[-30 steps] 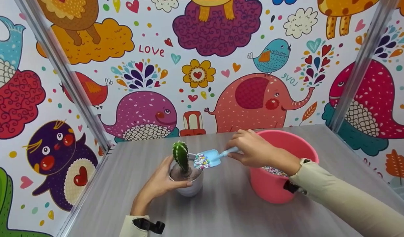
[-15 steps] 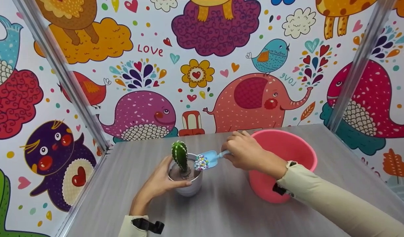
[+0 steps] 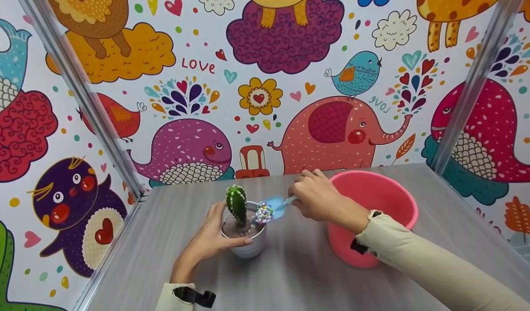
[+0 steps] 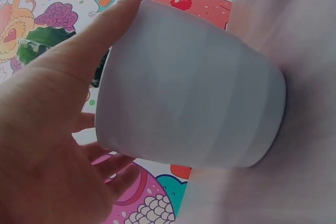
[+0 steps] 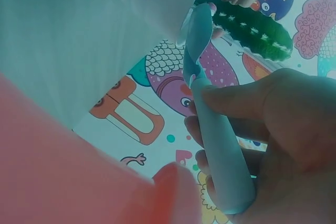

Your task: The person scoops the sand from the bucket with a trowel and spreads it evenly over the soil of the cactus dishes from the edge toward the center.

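left hand, left of centre in the lower half of the head frame: i am gripping a white pot by its upper part, my thumb lying along the near rim and my other fingers reaching round the left side.

white pot, one, just below the centre of the head frame: standing upright on a grey table, holding brownish soil.

cactus, one, green with white tufts: rising from the soil, leaning slightly left in the head frame.

right hand, right of centre in the head frame: i am pinching the handle of a scoop, my thumb pressing along it in the right wrist view.

scoop, one, light blue: pointing left, its front end sitting over the pot's right rim; whether it is touching i cannot tell.

beads, small, many-coloured: lying heaped at the scoop's front end, right beside the cactus.

bucket, one, pink, at the lower right: standing on the table, my right forearm passing across it.

printed wall, with cartoon animals: filling the upper frame.
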`<act>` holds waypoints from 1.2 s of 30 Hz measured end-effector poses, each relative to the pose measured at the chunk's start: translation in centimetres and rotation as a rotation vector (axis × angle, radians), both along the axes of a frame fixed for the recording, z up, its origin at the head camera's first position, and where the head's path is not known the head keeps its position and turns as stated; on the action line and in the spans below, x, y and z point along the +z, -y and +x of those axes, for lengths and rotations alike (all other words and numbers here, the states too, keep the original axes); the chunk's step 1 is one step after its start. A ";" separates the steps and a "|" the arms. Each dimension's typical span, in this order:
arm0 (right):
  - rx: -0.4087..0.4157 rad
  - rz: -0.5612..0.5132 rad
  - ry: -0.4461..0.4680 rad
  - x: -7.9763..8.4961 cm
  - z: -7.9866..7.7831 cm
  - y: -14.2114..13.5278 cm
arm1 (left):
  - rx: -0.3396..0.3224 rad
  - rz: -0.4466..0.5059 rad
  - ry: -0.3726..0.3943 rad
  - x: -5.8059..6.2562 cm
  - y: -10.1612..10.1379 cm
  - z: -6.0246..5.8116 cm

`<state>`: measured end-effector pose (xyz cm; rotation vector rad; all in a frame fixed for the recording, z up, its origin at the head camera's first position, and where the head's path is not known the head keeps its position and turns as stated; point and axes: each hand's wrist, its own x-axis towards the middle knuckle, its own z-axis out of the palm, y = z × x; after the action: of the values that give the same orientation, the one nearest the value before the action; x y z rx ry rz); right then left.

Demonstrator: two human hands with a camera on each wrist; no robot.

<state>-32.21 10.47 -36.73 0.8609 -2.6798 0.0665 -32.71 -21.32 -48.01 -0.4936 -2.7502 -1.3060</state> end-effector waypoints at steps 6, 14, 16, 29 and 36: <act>-0.004 -0.002 -0.025 0.0 -0.3 0.1 | -0.016 0.004 0.008 0.1 0.2 0.0; -0.024 0.000 -0.043 0.1 -0.5 0.1 | -0.084 0.009 0.020 0.1 0.3 0.1; -0.028 0.005 -0.054 0.2 -0.5 0.2 | -0.076 0.000 0.020 -0.1 0.2 0.0; -0.066 0.058 -0.109 0.1 -0.5 0.3 | -0.115 0.023 0.058 -0.1 0.6 -0.1; -0.068 0.058 -0.129 0.1 -0.5 0.4 | -0.087 0.009 0.053 -0.3 0.3 -0.1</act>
<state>-32.73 10.08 -36.66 0.7627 -2.5989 -0.0806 -32.80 -21.59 -48.33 -0.5932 -2.7940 -1.3685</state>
